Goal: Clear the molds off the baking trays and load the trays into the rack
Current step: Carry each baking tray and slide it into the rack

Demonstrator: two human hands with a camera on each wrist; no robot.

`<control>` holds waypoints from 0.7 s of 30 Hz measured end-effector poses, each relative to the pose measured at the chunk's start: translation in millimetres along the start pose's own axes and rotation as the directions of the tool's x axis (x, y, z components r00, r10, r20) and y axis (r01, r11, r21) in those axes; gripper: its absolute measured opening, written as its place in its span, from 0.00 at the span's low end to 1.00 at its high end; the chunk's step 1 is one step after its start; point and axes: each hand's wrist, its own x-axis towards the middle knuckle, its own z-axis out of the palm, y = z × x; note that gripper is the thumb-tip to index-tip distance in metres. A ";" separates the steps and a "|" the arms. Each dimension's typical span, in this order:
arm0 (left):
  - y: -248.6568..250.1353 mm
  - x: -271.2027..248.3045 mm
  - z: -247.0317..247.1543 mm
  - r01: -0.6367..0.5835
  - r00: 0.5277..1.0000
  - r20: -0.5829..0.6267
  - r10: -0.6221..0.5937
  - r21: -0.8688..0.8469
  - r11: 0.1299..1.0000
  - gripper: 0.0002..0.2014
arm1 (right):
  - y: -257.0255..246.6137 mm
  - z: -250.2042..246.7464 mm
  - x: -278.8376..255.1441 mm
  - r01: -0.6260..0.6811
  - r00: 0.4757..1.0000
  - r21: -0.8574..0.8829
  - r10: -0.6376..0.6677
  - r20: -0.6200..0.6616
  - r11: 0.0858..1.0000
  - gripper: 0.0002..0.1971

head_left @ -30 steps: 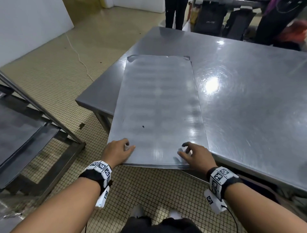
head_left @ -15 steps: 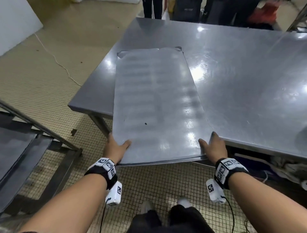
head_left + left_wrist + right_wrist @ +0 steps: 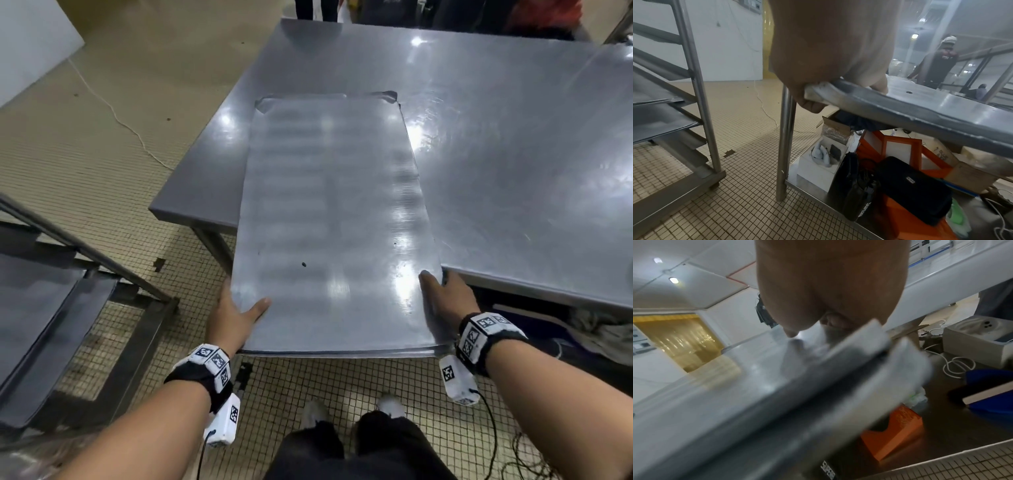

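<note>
A flat grey baking tray (image 3: 329, 219) lies lengthwise on the steel table (image 3: 513, 154), its near end overhanging the table's front edge. No molds sit on it. My left hand (image 3: 236, 311) grips the tray's near left corner, thumb on top and fingers underneath; the left wrist view shows that corner of the tray (image 3: 900, 104) pinched in my left hand (image 3: 828, 61). My right hand (image 3: 445, 294) grips the near right corner the same way, and the right wrist view shows my right hand (image 3: 828, 288) over the blurred tray edge (image 3: 818, 378). The metal rack (image 3: 68, 301) stands at the left with trays in its slots.
The rack's upright post (image 3: 696, 91) and loaded shelves stand just left of the table leg (image 3: 785, 142). Bags and orange boxes (image 3: 900, 186) fill the shelf under the table. A white cable (image 3: 116, 113) trails over the tiled floor. A person (image 3: 937, 65) stands beyond the table.
My hands shifted from the tray's near edge out to its two near corners, and the tray slid toward me, now overhanging the table's edge further.
</note>
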 end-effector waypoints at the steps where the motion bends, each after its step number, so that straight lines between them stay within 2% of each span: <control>1: 0.6 -3.6 -1.7 -0.002 1.000 -0.001 0.002 -0.015 1.000 0.50 | 1.9 2.4 0.4 -0.002 1.000 0.003 0.002 0.008 1.000 0.29; 7: 2.8 4.4 -9.6 0.060 0.997 0.050 -0.059 -0.015 0.998 0.37 | 14.3 3.3 3.1 0.034 0.999 -0.023 -0.033 0.042 0.999 0.33; 12: 16.2 30.5 -12.5 0.043 0.998 0.043 -0.041 -0.032 0.999 0.29 | 12.8 3.3 0.3 0.053 0.998 -0.068 -0.050 0.040 0.996 0.33; 21: 14.2 39.8 -8.9 0.040 0.999 0.030 -0.038 -0.067 0.997 0.23 | 21.8 7.1 -5.7 0.039 0.999 -0.012 -0.039 -0.001 0.999 0.25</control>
